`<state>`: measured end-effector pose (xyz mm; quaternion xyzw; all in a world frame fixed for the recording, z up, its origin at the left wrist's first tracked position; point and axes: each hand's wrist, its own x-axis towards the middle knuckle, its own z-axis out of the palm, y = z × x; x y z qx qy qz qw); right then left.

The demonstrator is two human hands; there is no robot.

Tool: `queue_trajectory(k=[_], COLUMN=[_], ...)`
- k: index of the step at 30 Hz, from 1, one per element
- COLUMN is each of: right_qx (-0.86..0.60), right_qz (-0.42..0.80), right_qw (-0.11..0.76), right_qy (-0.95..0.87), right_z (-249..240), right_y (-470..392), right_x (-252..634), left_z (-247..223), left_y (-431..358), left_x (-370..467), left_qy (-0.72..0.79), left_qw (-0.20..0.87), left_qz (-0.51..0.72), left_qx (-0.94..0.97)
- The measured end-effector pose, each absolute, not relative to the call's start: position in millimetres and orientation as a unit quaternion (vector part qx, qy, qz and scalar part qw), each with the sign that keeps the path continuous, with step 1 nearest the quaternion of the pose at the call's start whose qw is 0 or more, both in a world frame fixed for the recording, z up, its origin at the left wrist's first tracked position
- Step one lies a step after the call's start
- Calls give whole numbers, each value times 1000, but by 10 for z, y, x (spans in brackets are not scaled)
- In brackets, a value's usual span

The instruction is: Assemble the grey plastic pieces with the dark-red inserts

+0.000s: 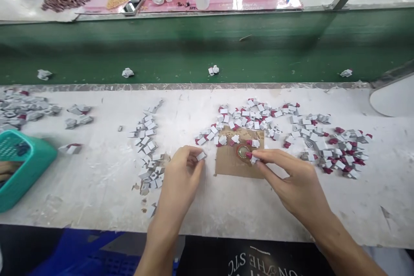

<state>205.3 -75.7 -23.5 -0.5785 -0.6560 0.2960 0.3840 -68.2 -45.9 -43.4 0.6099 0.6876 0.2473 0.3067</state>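
Note:
Between the thumb and forefinger of my left hand (185, 172) is a small grey-white piece (201, 155). My right hand (287, 174) pinches a white piece with a dark red part (252, 158), just beside a round disc with a beaded rim (243, 152). That disc lies on a brown cardboard sheet (237, 168). White and dark red pieces (249, 116) are heaped along the sheet's far edge, and another heap (347, 153) lies to the right. A column of plain grey-white pieces (147, 138) stretches left of my left hand.
A teal basket (35, 168) stands at the left edge, near more grey pieces (29, 105). Beyond the white table (106, 181) runs a green belt (181, 47) with scattered pieces. Another person's hands show at the far top, behind brown and yellow piles. A metal post rises at right.

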Motion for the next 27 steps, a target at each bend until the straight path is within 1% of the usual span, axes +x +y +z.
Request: queue_trajectory(k=[5, 9, 13, 16, 19, 23, 27], right_qx=[-565, -565, -586, -586, -557, -527, -524], right_qz=[253, 262, 335, 438, 532, 574, 573], right_qw=[360, 367, 416, 466, 490, 517, 521], right_qy=[-699, -691, -609, -497, -408, -353, -354], right_z=[-262, -226, -156, -140, -160, -184, -202], right_y=[-690, -678, -669, -638, -584, -540, -553], right_x=[2013, 1989, 1993, 2028, 2058, 2064, 2059], left_z=[-452, -331, -207, -130, -86, -115, -155], left_y=[-483, -482, -442, -368, -286, -226, -217], left_x=[-666, -592, -426, -253, -89, 37, 77], left_qy=[689, 685, 643, 568, 488, 438, 433], left_qw=[306, 345, 446, 549, 620, 657, 663], left_qz=[234, 250, 319, 368, 395, 396, 384], left_qx=[614, 591, 534, 491, 470, 469, 475])
